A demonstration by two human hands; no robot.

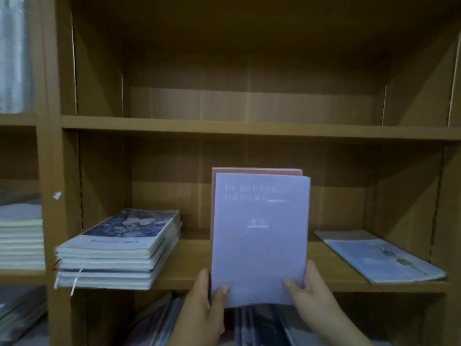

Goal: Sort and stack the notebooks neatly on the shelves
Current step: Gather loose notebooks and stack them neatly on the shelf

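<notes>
I hold a lilac notebook (259,236) upright in front of the middle shelf (189,273), with a pink notebook (257,170) behind it. My left hand (202,308) grips the lower left edge, thumb on the cover. My right hand (311,293) grips the lower right edge the same way. A stack of several notebooks with a dark blue floral cover (119,250) lies on the shelf's left part. A light blue notebook (381,255) lies flat on its right part.
The upper shelf (249,128) holds nothing in view. More notebooks (262,323) lie loosely on the shelf below my hands. A stack of notebooks (20,238) fills the neighbouring compartment at the left. Wooden side panels (57,171) bound the compartment.
</notes>
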